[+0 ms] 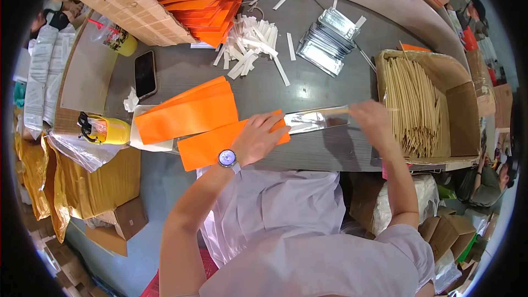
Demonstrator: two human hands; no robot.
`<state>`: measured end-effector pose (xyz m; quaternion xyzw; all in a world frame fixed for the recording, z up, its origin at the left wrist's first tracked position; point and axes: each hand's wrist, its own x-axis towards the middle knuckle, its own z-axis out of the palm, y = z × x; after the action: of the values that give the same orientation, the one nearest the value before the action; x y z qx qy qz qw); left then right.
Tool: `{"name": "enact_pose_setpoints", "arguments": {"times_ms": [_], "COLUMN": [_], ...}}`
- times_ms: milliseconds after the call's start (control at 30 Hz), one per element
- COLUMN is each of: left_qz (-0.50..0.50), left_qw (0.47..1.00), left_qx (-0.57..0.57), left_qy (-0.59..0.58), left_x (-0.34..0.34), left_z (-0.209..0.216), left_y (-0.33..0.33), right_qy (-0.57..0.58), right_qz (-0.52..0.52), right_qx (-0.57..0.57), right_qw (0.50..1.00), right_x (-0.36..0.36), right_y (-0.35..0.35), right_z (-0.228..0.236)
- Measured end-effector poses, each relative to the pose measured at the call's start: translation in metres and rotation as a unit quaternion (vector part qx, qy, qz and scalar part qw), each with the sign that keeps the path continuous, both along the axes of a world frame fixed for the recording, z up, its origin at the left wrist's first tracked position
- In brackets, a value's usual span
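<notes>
Worktop, far left: black smartphone [146,75] near the left edge. Next, a small stack of orange paper sleeves [190,111] toward the front-left corner; a single orange sleeve [204,147] lies beside it along the front edge. Pile of white paper strips [250,44] toward the back edge. Left hand [259,138] palm down on the single sleeve, fingers extended over its right end; whether they pinch anything, cannot tell. Silver foil pouch [322,122] flat near the middle of the front edge, long axis running left-right, right end tipped slightly backward; its left end meets those fingertips. More foil pouches [329,41] heaped behind. Thin wooden stick [338,110] roughly in line with the pouch, over its back side. Right hand [373,120], blurred, just off the pouch's right end, fingers apparently closed on the stick; left hand is nearer the pouch. Front-right corner: cardboard box [461,111] of wooden sticks [412,107].
</notes>
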<state>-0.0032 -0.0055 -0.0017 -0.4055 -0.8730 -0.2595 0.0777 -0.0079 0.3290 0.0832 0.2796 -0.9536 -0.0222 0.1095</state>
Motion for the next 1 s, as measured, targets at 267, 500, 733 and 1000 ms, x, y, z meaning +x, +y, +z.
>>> {"name": "enact_pose_setpoints", "arguments": {"times_ms": [267,500,733,1000], "left_qz": [-0.002,0.018,0.033,0.032], "left_qw": [1.0,1.0,0.997,0.997], "left_qx": [0.004,0.02,0.032,0.032], "left_qy": [0.004,-0.014,-0.067,-0.058], "left_x": [-0.002,0.002,0.001,0.0], "left_z": [0.001,-0.001,-0.001,0.006], "left_y": [0.004,-0.001,-0.004,0.0], "right_qy": [-0.001,-0.034,-0.069,-0.102], "right_qz": [0.073,0.077,-0.043,-0.151], "right_qx": [-0.071,-0.114,-0.156,-0.227], "right_qw": [0.995,0.99,0.984,0.957], "right_x": [-0.002,-0.004,0.003,-0.004], "right_y": [-0.071,-0.095,-0.038,-0.064], "right_z": [-0.046,-0.048,-0.039,-0.056]}}
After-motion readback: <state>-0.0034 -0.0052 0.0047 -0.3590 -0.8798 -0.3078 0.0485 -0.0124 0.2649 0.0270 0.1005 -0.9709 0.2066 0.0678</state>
